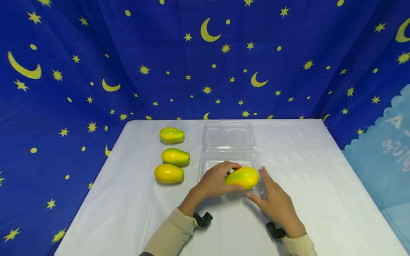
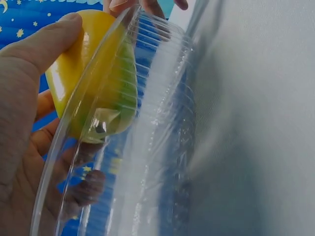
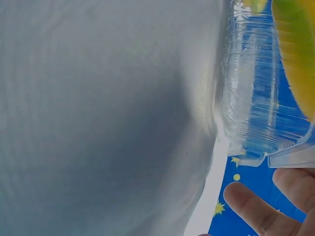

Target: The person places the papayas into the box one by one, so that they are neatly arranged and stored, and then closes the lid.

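A yellow-green papaya (image 1: 245,177) is gripped by my left hand (image 1: 213,182), thumb on the near side and fingers on the far side. It is over the near half of a clear plastic clamshell box (image 1: 256,156), whose lid (image 1: 228,137) lies folded back. In the left wrist view the papaya (image 2: 91,49) shows partly through the box wall (image 2: 162,73). My right hand (image 1: 277,204) is beside the box's near right corner, thumb and fingers spread, holding nothing. The right wrist view shows its fingers (image 3: 256,209) near the box (image 3: 246,93).
Left of the box, three more papayas lie in a column: a far one (image 1: 171,135), a middle one (image 1: 175,156) and a near one (image 1: 169,174). All rest on a white-covered table (image 1: 304,149). A blue curtain (image 1: 179,53) with moons and stars hangs behind.
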The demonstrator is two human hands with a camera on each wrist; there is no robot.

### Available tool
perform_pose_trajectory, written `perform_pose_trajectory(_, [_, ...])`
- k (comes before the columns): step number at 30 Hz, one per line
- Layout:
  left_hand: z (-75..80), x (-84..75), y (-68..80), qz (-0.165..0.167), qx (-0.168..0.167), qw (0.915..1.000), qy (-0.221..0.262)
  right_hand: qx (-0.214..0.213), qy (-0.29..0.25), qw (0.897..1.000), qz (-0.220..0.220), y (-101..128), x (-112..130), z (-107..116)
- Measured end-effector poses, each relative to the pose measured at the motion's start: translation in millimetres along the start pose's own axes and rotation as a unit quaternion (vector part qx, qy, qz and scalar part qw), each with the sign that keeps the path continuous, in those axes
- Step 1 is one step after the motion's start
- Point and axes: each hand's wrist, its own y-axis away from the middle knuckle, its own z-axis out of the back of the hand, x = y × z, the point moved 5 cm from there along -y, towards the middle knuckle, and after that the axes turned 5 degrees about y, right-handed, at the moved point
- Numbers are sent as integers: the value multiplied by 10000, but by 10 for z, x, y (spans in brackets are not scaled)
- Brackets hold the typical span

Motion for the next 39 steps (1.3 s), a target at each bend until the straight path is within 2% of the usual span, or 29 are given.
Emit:
perform_pose_trajectory(21, [-120, 5, -109, 221, 541, 9978, 298, -187, -20, 9998, 111, 1, -7, 6])
perform_pose_trajectory(29, [-146, 20, -131, 355, 759, 9952, 498, -581, 45, 9977, 342, -3, -15, 34])
perform_pose_trajectory(39, [-171, 62, -126, 535, 865, 9907, 901, -726, 54, 9963, 462, -12, -1, 43])
